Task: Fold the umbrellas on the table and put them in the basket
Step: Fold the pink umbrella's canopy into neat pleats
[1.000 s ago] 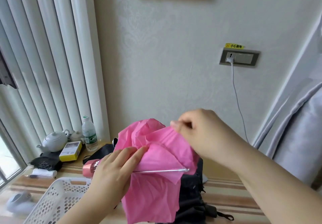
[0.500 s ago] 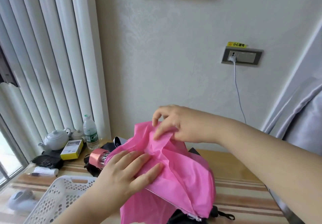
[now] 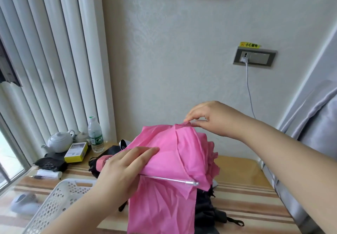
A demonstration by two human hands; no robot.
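Observation:
A pink umbrella [image 3: 175,159] is held above the table, its loose fabric hanging down and a metal rib sticking out below. My left hand [image 3: 125,168] grips the bundled fabric and shaft near the pink handle end, fingers lying over the cloth. My right hand [image 3: 209,119] pinches a fold of the canopy's upper edge. A black umbrella [image 3: 209,213] lies on the table under the pink one, mostly hidden. The white perforated basket [image 3: 54,201] sits at the lower left on the table.
At the table's far left stand a white teapot [image 3: 58,141], a water bottle [image 3: 95,137], a yellow box [image 3: 75,151], a black cloth and a pen. A white cable hangs from the wall socket [image 3: 254,58]. A grey curtain hangs at the right.
My right hand has shifted right and now pinches the canopy's top edge. The fabric has been pulled flatter over the shaft, and the metal rib shows again below.

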